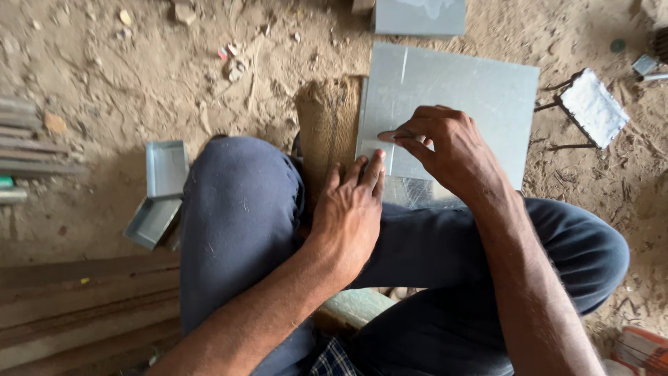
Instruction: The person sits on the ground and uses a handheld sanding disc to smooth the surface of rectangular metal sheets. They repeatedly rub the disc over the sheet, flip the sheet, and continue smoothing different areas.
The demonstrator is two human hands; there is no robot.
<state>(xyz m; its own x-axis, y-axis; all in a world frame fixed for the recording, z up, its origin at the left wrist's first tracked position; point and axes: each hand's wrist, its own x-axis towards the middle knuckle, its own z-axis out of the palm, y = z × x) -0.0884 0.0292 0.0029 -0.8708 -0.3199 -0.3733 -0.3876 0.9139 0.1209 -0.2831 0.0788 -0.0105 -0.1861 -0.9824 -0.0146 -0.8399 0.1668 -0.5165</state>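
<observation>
While the left hand (351,209) lies flat, fingers together, on the sheet (459,104) edge on the sand, the right hand (442,146) pinches a small tool (395,136) against it. Risk: sheet slipping, tool skidding, sharp edge cutting fingers.

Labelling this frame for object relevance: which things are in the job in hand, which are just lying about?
In hand:
- metal sheet, on the sandy ground
- left hand, fingertips pressing the sheet's near corner
- right hand, pinching a small thin tool, too small to identify
- burlap pad, beside the sheet

Lying about:
- two small metal trays
- wooden planks
- white wire-framed piece
- second sheet
</observation>
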